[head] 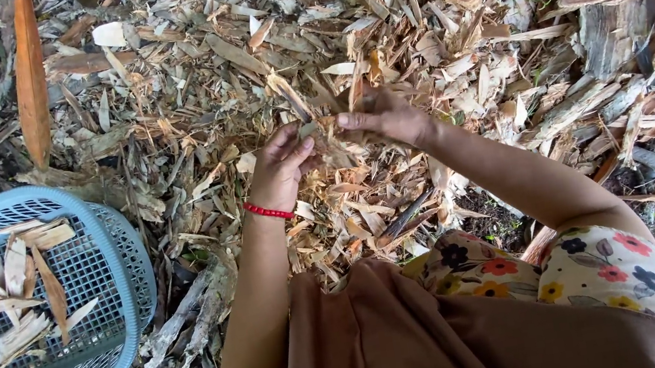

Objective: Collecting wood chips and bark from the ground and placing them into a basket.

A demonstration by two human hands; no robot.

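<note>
My left hand (281, 165), with a red bead bracelet (268, 211) at the wrist, and my right hand (385, 117) meet over a heap of dry husk strips (256, 56). Both pinch the same pale dry husk piece (326, 132) between thumb and fingers, left hand on its near-left end, right hand on its far-right end. The piece is partly hidden by my fingers. My brown skirt and floral sleeve fill the bottom of the view.
A light blue plastic mesh basket (111, 268) lies at the left, holding several flat dry strips (16, 300). A long orange-brown dry leaf (29, 77) stands at the upper left. Thick woody stalks (614, 20) lie at the upper right. Dark soil shows at the right.
</note>
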